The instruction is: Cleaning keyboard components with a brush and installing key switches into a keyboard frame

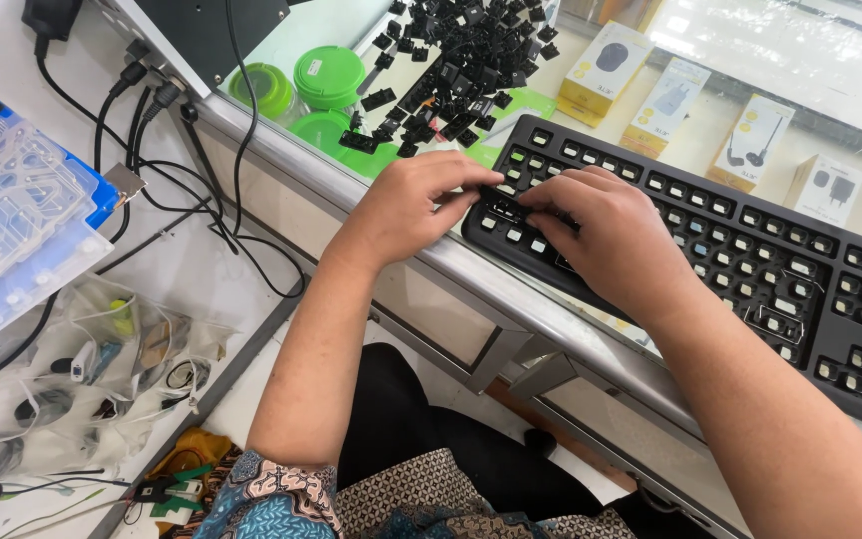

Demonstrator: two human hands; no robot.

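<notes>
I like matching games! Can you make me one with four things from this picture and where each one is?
Things:
1. keyboard
2. pile of loose black keycaps
3. green lids
4. clear bags of cables

Places:
A. lower left, on the white surface
B. under both hands
C. top middle, on the glass counter
D. just left of the black pile

Pairs: 1-B, 2-C, 3-D, 4-A

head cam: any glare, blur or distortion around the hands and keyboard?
Head view: sharp on both hands, left hand, right hand; keyboard evenly lit; glare washes out the glass counter at top right; mild wide-angle bending at the edges.
</notes>
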